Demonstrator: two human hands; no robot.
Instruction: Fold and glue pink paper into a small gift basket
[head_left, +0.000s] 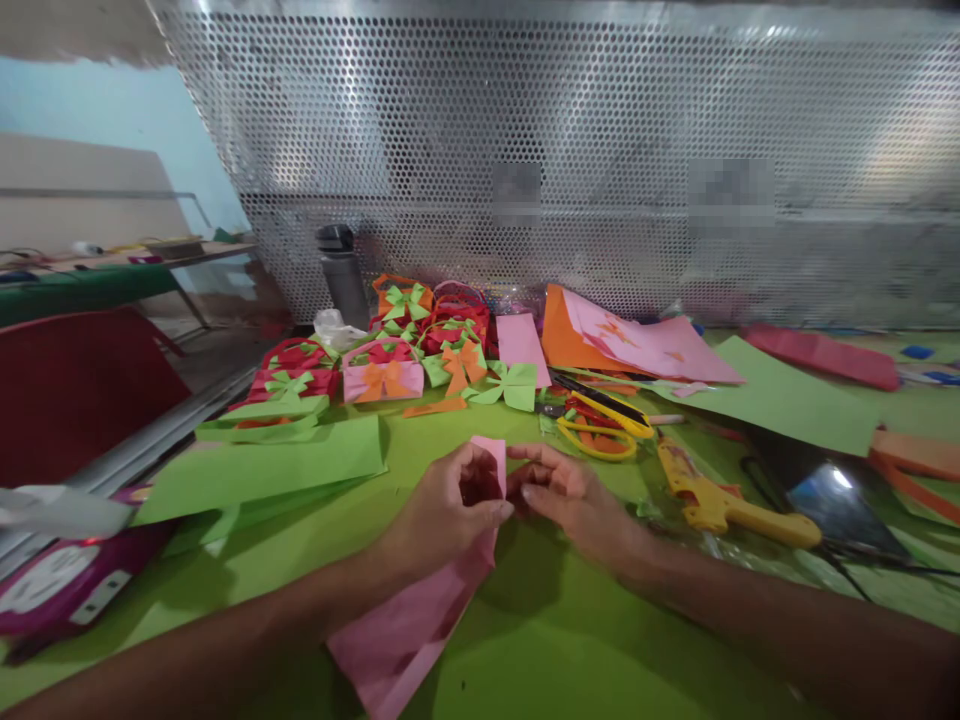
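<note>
Creased pink paper (420, 630) is pinched by the left hand (457, 495); the right hand (574, 495), fingers curled, is held beside it.

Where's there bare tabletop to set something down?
The widest bare patch of green tabletop lies between the folded pink paper and the right forearm. A smaller one is between the light-green paper sheet and the left hand. It's crowded around the yellow glue gun and small bow-trimmed paper bags.

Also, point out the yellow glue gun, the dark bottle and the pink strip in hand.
Yellow glue gun (716, 507): head view, on its body.
Dark bottle (346, 287): head view, side below the cap.
Pink strip (420, 625): head view, lower part.
</note>
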